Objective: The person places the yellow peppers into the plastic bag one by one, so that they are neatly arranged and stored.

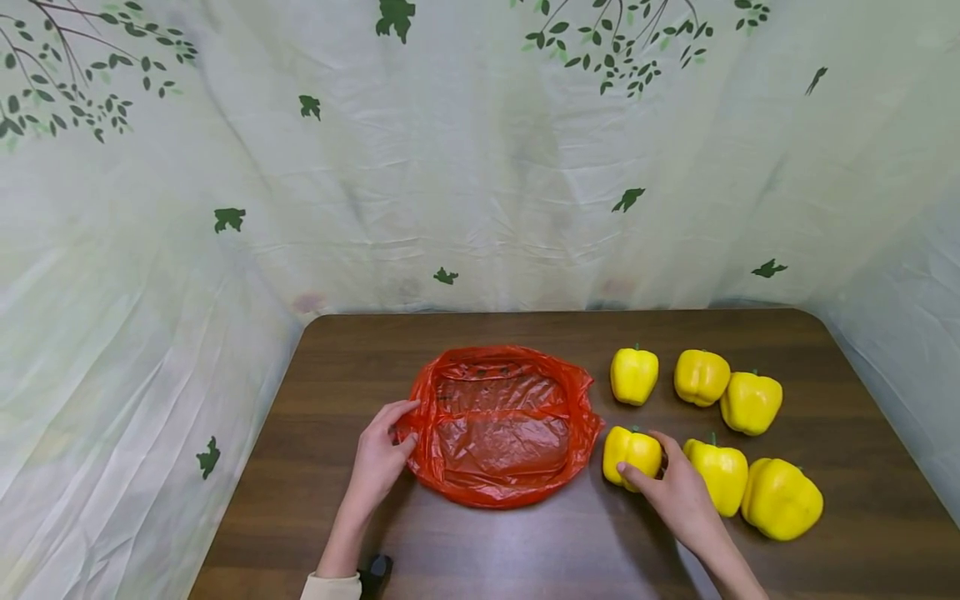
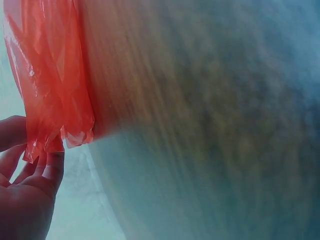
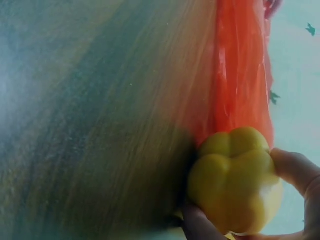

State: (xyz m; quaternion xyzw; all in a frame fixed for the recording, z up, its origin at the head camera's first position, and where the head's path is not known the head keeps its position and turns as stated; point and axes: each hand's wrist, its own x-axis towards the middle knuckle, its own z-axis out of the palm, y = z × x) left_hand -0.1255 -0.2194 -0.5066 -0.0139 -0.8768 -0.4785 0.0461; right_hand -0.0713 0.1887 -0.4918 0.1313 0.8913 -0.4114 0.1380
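A red plastic bag (image 1: pixel 502 492) lies with its mouth spread wide on the brown table. At its left rim, my left hand (image 1: pixel 381 454) pinches the film between thumb and fingers; the left wrist view has the bag (image 2: pixel 50 75) gathered at the fingertips. My right hand (image 1: pixel 678 492) grips a yellow bell pepper (image 1: pixel 628 454) just right of the bag, thumb on the near side and fingers on the far side. In the right wrist view this pepper (image 3: pixel 235 180) shows its lobed bottom, with the bag (image 3: pixel 242 70) beyond it.
Several more yellow bell peppers stand to the right, among them one at the back (image 1: pixel 634 377) and a large one (image 1: pixel 782 500) at the front right. A dark object (image 1: pixel 377 573) is by the left wrist. Leaf-printed cloth (image 1: pixel 480 167) hangs behind the table (image 1: pixel 300 500).
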